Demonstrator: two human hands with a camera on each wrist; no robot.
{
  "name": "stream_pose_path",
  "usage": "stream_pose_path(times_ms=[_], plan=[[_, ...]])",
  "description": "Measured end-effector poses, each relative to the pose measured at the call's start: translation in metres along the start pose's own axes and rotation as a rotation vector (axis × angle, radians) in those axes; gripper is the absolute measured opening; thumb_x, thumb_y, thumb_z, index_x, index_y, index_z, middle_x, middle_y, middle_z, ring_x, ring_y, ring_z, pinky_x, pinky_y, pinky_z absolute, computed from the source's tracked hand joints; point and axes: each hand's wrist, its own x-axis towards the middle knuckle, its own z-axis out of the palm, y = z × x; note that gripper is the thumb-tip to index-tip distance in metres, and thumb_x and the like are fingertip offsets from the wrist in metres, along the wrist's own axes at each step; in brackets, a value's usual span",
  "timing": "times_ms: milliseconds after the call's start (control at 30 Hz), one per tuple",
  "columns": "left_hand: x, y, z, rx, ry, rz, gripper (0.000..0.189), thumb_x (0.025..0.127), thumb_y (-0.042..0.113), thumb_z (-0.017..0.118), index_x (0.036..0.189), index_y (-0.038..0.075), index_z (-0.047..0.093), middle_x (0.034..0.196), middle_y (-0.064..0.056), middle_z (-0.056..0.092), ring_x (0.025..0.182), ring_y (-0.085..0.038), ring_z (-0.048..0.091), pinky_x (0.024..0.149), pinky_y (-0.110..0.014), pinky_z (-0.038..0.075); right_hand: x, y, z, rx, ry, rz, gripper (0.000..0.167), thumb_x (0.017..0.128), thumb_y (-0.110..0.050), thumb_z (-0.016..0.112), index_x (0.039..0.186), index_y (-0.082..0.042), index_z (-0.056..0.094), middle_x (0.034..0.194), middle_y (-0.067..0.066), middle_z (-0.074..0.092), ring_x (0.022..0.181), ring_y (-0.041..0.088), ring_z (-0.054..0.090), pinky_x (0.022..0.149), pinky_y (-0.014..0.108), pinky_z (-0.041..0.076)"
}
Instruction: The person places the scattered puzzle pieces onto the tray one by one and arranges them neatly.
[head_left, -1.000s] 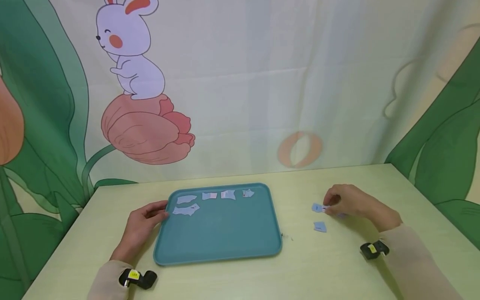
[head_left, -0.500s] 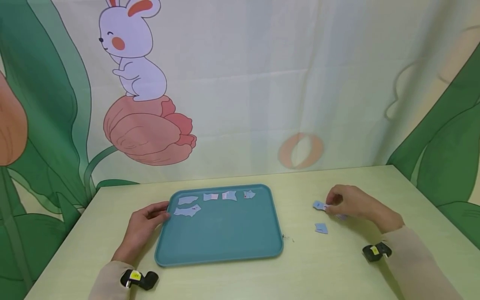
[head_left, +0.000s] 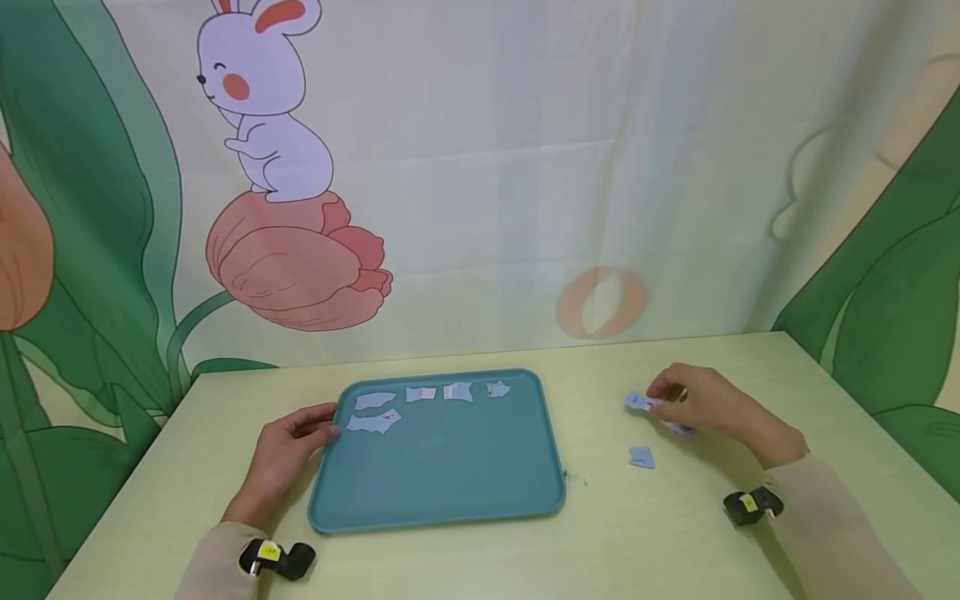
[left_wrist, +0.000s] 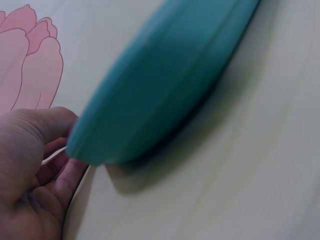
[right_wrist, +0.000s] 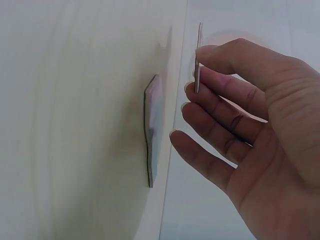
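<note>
In the head view my right hand [head_left: 708, 410] pinches a light-blue puzzle piece [head_left: 637, 402] between thumb and fingers. The right wrist view has this thin puzzle piece [right_wrist: 198, 75] edge-on, clear of the tabletop. Partly behind the hand, another puzzle piece [head_left: 682, 430] lies on the table. A third blue puzzle piece [head_left: 642, 457] rests nearer to me. My left hand [head_left: 288, 446] holds the left rim of a teal tray [head_left: 435, 483], thumb and fingers at its edge. Several irregular pale-blue pieces, among them a long piece [head_left: 375, 421], lie along the tray's far side and upper left corner.
The tray stands on a pale yellow-green table [head_left: 600, 533], left of the loose pieces. Behind the table hangs a curtain [head_left: 480, 208] printed with a rabbit and flowers. Each sleeve carries a black wrist camera [head_left: 277, 558].
My right hand has raised the pinched puzzle piece slightly off the table. The piece behind that hand shows more. My left hand stays at the tray rim.
</note>
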Motion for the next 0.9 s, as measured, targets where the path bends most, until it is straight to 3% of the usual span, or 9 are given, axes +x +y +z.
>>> stream_pose_path(times_ms=[500, 900], plan=[[0.001, -0.002, 0.000, -0.008, 0.005, 0.014, 0.043, 0.104, 0.012, 0.069, 0.145, 0.000, 0.063, 0.137, -0.020, 0.067, 0.122, -0.031, 0.064, 0.088, -0.010, 0.049, 0.004, -0.031, 0.003, 0.017, 0.083, -0.105, 0.018, 0.095, -0.014, 0.081, 0.109, -0.004, 0.075, 0.103, 0.000, 0.071, 0.095, 0.020, 0.066, 0.088, 0.046, 0.058], [0.002, -0.004, 0.000, -0.007, 0.001, 0.029, 0.043, 0.105, 0.012, 0.068, 0.145, -0.001, 0.062, 0.137, -0.020, 0.067, 0.122, -0.030, 0.063, 0.086, -0.010, 0.049, 0.026, -0.067, 0.014, 0.063, 0.076, -0.177, 0.015, 0.093, -0.009, 0.082, 0.106, -0.006, 0.075, 0.103, -0.001, 0.071, 0.096, 0.023, 0.067, 0.094, 0.053, 0.057]])
